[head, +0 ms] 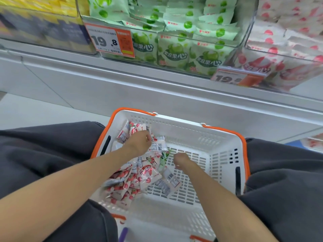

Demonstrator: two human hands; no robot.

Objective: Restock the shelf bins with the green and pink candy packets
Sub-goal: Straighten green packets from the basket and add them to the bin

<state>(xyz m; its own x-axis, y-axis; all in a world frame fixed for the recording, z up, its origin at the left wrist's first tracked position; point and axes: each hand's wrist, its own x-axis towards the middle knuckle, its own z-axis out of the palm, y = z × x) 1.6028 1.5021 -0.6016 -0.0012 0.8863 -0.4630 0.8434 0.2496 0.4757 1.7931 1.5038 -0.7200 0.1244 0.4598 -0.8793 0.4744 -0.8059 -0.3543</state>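
**A:** What does the head view show at the top?

**B:** A shelf (pixel 122 81) with 2 clear bins. The left bin (pixel 201 40) is full of green packets (pixel 174 51). The right bin (pixel 279 55) is just beside it and has boxed pink packets (pixel 262 65) in it. A price tag (pixel 110 41) reading 19.8 is on the front of the left bin. A second tag (pixel 234 78), blurred, is at the front of the right bin.

**A:** And lower down?

**B:** A white basket (pixel 188 130) with an orange handle (pixel 227 131) sits between the person's 2 knees, which are in dark grey trousers (pixel 43 145). In the left half of the basket lies a pink pile (pixel 132 182) of loose packets. 1 green packet (pixel 164 157) lies between the 2 hands, partly under the pink ones.

**A:** How are the hands?

**B:** The left hand (pixel 139 142) is inside the basket, at the far end of the pink pile. Its fingers are curled down and grasping packets from that pile; 1 of them shows its barcode side. The right hand (pixel 181 160) is near it, just right of the green packet. I see only the back of this hand. Its fingers are bent under and hidden, so I cannot tell whether they grasp anything.
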